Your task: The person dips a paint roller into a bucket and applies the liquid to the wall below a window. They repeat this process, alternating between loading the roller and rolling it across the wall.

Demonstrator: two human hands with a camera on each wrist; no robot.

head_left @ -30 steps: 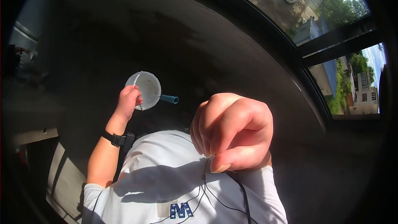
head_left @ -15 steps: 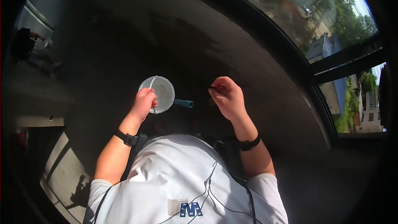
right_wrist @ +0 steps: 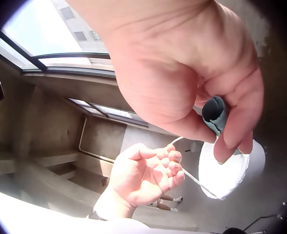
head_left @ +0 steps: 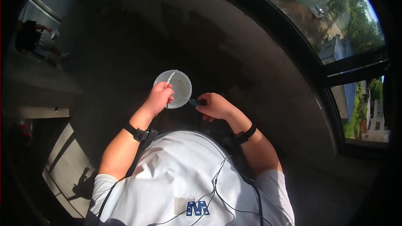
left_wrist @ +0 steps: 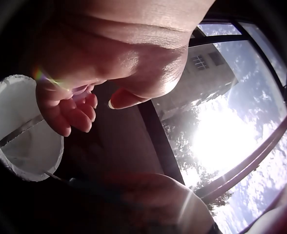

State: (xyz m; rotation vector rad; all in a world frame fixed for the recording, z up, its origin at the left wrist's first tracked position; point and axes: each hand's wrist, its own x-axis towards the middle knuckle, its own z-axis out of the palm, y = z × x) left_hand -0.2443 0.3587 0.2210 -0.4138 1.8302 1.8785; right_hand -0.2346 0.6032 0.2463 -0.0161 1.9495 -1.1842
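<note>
A white bucket (head_left: pixel 182 88) hangs from my left hand (head_left: pixel 160 97), whose fingers curl round its thin handle (right_wrist: pixel 194 179). Inside, the bucket looks whitish in the left wrist view. A tool's teal tubular handle (right_wrist: pixel 216 111) sticks out past the bucket's rim, and my right hand (head_left: pixel 217 106) holds it between thumb and fingers. The left wrist view shows a thin metal shaft (left_wrist: pixel 55 177) crossing the rim from that handle. The tool's far end is hidden in the bucket.
To the right runs a large dark window frame (head_left: pixel 289 33), with trees and buildings outside. Another person (head_left: pixel 37 37) is at the far left. A sunlit patch of floor (head_left: pixel 69 163) lies at lower left, near a small red object (head_left: pixel 25 130).
My right hand has moved from close before the head camera out to the bucket and taken hold of the teal handle. My left hand and the bucket have shifted rightward in view.
</note>
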